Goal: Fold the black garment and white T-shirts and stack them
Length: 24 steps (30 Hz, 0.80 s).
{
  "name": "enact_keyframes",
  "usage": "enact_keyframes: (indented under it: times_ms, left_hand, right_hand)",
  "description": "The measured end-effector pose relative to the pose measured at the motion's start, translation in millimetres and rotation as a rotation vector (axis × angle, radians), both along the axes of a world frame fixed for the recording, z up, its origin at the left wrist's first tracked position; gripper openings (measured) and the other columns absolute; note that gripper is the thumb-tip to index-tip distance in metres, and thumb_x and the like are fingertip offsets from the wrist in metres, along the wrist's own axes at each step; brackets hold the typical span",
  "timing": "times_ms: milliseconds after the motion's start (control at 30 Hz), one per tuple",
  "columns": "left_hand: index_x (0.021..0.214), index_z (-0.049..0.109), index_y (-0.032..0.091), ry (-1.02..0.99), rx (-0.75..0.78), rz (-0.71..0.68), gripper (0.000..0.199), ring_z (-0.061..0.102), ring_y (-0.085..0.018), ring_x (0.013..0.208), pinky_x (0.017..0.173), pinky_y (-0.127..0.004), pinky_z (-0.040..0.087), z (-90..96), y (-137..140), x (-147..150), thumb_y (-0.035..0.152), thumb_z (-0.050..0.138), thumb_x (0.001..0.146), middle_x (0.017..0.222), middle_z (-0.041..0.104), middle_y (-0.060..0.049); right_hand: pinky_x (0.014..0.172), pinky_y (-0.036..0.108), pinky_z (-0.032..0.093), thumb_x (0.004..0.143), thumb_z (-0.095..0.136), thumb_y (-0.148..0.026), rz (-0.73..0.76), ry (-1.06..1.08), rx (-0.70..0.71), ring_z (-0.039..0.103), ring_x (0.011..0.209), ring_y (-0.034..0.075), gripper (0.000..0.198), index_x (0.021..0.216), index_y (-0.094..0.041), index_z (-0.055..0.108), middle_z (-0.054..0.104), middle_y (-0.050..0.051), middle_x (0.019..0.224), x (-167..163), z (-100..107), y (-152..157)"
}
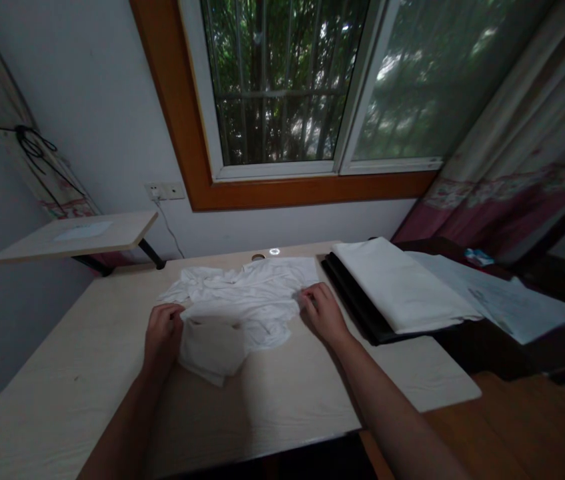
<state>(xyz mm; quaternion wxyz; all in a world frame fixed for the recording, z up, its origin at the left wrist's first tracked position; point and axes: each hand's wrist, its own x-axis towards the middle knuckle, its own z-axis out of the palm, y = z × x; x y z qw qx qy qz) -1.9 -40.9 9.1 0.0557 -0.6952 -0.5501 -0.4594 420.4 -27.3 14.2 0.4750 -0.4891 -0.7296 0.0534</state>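
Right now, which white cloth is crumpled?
The crumpled cloth between the left hand and the right hand; the folded cloth on the right lies smooth.

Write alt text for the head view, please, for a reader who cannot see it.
A person's left hand and right hand flank a crumpled white cloth on a pale desk, with folded white fabric at right and a window behind.

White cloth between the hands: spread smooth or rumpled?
Rumpled: the white cloth shows wrinkles across it and an uneven outline on the table.
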Motion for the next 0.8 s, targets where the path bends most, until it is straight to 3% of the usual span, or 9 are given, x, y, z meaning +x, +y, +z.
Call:
enact_keyframes:
  times_ms: [67, 133, 200, 267, 367, 567, 700, 800]
  left_hand:
    - [0.1, 0.067, 0.02, 0.158, 0.066, -0.119, 0.017, 0.063, -0.023, 0.099, 0.091, -0.039, 0.053, 0.9, -9, 9, 0.017, 0.053, 0.09, 0.1, 0.065, -0.009]
    - [0.102, 0.068, 0.021, 0.343, 0.06, -0.327, 0.018, 0.063, -0.022, 0.095, 0.089, -0.037, 0.053, 2.7, -19, 24, 0.016, 0.057, 0.089, 0.099, 0.068, -0.008]
    - [0.112, 0.069, 0.023, 0.491, -0.019, -0.513, 0.024, 0.064, -0.023, 0.102, 0.095, -0.038, 0.052, 4.3, -29, 42, 0.021, 0.06, 0.09, 0.107, 0.07, -0.009]
    - [0.131, 0.062, 0.025, 0.57, -0.11, -0.586, 0.042, 0.062, -0.026, 0.112, 0.102, -0.043, 0.05, 4.3, -34, 59, 0.03, 0.064, 0.089, 0.121, 0.069, -0.01]
    - [0.137, 0.059, 0.026, 0.587, -0.197, -0.569, 0.051, 0.062, -0.027, 0.114, 0.102, -0.045, 0.051, 0.5, -30, 71, 0.032, 0.066, 0.087, 0.126, 0.067, -0.01]
    - [0.108, 0.073, 0.024, 0.472, -0.255, -0.447, 0.027, 0.065, -0.024, 0.1, 0.093, -0.039, 0.054, -6.5, -17, 54, 0.017, 0.059, 0.085, 0.107, 0.072, -0.008]
    - [0.098, 0.072, 0.021, 0.222, -0.321, -0.447, 0.028, 0.066, -0.023, 0.1, 0.093, -0.039, 0.053, -1.0, -16, 34, 0.014, 0.05, 0.082, 0.105, 0.072, -0.008]
    - [0.088, 0.07, 0.018, -0.025, -0.425, -0.55, 0.025, 0.066, -0.022, 0.084, 0.078, -0.036, 0.055, 0.8, -18, 16, 0.023, 0.046, 0.084, 0.09, 0.072, -0.008]
  right_hand:
    - [0.084, 0.04, 0.049, 0.099, 0.054, -0.025, 0.115, -0.083, 0.024, 0.057, 0.091, 0.024, 0.009, 0.096, -0.022, 0.062, 0.061, 0.007, 0.091, -10, 4, -10]
    - [0.084, 0.039, 0.049, 0.096, 0.059, -0.027, 0.284, -0.182, 0.039, 0.058, 0.093, 0.024, 0.01, 0.103, -0.022, 0.064, 0.063, 0.007, 0.094, -23, 8, -19]
    - [0.088, 0.04, 0.05, 0.092, 0.065, -0.03, 0.435, -0.273, 0.031, 0.058, 0.102, 0.025, 0.023, 0.114, -0.024, 0.064, 0.065, 0.009, 0.107, -35, 8, -23]
    - [0.093, 0.041, 0.049, 0.088, 0.07, -0.032, 0.506, -0.336, 0.003, 0.057, 0.111, 0.027, 0.034, 0.121, -0.026, 0.063, 0.064, 0.01, 0.12, -44, 7, -24]
    - [0.093, 0.042, 0.049, 0.086, 0.069, -0.025, 0.466, -0.362, -0.069, 0.057, 0.11, 0.027, 0.029, 0.114, -0.027, 0.065, 0.064, 0.009, 0.117, -46, 2, -19]
    - [0.086, 0.04, 0.047, 0.083, 0.06, -0.013, 0.307, -0.278, -0.104, 0.055, 0.094, 0.025, 0.013, 0.092, -0.023, 0.063, 0.061, 0.007, 0.095, -35, 1, -10]
    - [0.078, 0.035, 0.045, 0.086, 0.057, -0.015, 0.284, -0.255, -0.075, 0.054, 0.084, 0.022, 0.012, 0.078, -0.024, 0.058, 0.057, 0.004, 0.082, -29, 0, -9]
    - [0.071, 0.033, 0.043, 0.089, 0.055, -0.018, 0.173, -0.092, -0.054, 0.052, 0.076, 0.02, 0.018, 0.072, -0.024, 0.053, 0.053, 0.002, 0.077, -24, 0, -7]
